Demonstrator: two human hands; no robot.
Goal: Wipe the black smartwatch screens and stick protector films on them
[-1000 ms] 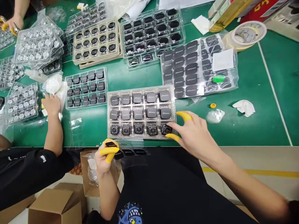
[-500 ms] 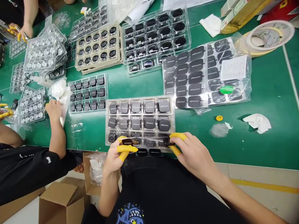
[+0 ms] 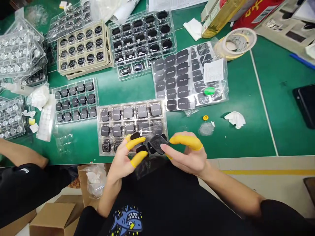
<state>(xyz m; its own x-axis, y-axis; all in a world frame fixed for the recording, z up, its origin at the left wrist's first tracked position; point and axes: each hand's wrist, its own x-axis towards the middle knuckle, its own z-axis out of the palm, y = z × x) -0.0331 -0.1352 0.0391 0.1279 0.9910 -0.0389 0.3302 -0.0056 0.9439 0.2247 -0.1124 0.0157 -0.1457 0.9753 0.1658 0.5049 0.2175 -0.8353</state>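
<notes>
My left hand (image 3: 125, 162), with yellow finger cots, pinches a clear film strip carrying black stickers. A black rounded-square sticker (image 3: 157, 144) is at the fingertips of my right hand (image 3: 189, 152), also in yellow cots; its far edge lies close to the film, and I cannot tell whether it is fully off. Both hands are over the front edge of a clear tray (image 3: 98, 144) of black square parts. In its back rows the parts have smooth printed tops; at the front left one part (image 3: 106, 146) shows a bare, detailed face. My hands hide the rest of that row.
Sticker sheets (image 3: 171, 82) in a clear bag lie behind the tray. Another tray of square parts (image 3: 74, 101) is to the left, round-part trays (image 3: 141, 36) at the back. Tape rolls (image 3: 242, 39), a yellow ring (image 3: 205, 117) and crumpled tissue (image 3: 235, 119) lie right. A co-worker's arm (image 3: 22, 154) rests left.
The film was stretched between both hands; now they are closer together, and a black sticker shows at my right fingertips. The view has swung right, and the co-worker's hand has left it.
</notes>
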